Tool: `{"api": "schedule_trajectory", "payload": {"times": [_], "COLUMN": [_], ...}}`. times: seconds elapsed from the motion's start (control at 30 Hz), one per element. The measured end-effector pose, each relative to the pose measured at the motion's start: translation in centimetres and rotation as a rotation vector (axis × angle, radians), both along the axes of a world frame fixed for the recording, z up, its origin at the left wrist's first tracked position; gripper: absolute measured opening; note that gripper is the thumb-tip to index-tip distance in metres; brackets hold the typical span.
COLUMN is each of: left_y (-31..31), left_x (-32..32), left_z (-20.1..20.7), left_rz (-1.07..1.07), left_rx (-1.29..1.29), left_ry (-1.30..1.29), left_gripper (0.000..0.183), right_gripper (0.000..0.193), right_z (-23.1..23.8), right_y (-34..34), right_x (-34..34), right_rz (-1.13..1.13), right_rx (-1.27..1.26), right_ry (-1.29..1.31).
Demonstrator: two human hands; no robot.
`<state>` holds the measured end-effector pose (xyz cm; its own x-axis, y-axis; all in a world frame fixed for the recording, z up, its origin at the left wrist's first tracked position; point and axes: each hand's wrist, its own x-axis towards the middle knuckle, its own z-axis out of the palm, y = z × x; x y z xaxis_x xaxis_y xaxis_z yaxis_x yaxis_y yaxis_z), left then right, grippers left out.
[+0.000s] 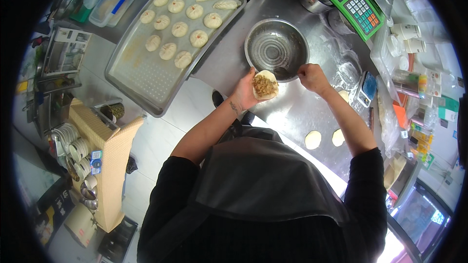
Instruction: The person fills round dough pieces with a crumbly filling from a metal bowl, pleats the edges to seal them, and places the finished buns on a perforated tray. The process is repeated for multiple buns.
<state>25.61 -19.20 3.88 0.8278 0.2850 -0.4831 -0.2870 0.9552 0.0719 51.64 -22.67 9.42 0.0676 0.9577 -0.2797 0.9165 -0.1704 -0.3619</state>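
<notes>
L hand (246, 92) cupped | R hand (314, 78) curled, fist-like | forearms (350, 117) bare, fwd, angled inwd

Left grip (245, 92) holds filled dough (265, 86), right grip (314, 79) seemingly a spoon (281, 70).

A pale, glossy tiled floor (151, 148) lies left of centre. Lower left: a beige, woven-textured stand (114, 165). Upper centre to right: a grey metal worktop (222, 65). Lower right: a dark-framed glass panel (423, 224) and bright white light (390, 248).
</notes>
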Motion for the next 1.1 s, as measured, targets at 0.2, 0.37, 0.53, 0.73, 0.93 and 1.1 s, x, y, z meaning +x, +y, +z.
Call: {"api": "schedule_trajectory", "payload": {"times": [0.2,0.37,0.53,0.73,0.93,1.1], "left_y": [-0.1,-0.2,-0.7,-0.2,0.8,1.1], "left_x": [0.1,0.0,-0.9,-2.7,-2.8,-2.5], "left_z": [-0.4,-0.1,0.9,2.7,4.8,6.0], "left_rz": [0.020,0.032,0.038,0.174,0.210,0.212], "left_rx": [-0.012,-0.011,-0.005,0.029,0.052,0.011], "left_ry": [0.004,0.026,0.058,-0.014,-0.135,-0.144], "left_gripper": [0.070,0.069,0.072,0.069,0.066,0.066], "right_gripper": [0.019,0.014,0.005,0.010,0.014,0.017], "right_z": [-1.0,-1.6,-0.2,2.3,3.5,4.3], "right_y": [-0.2,0.0,-1.3,-5.2,-7.6,-7.8], "right_x": [-3.5,-5.3,-4.5,-5.5,-7.1,-6.9], "right_rz": [-0.272,-0.638,-0.828,-0.617,-0.355,-0.141], "right_rx": [-0.075,-0.222,-0.181,0.104,0.402,0.633], "right_ry": [0.296,0.765,1.408,1.222,0.890,0.541]}}
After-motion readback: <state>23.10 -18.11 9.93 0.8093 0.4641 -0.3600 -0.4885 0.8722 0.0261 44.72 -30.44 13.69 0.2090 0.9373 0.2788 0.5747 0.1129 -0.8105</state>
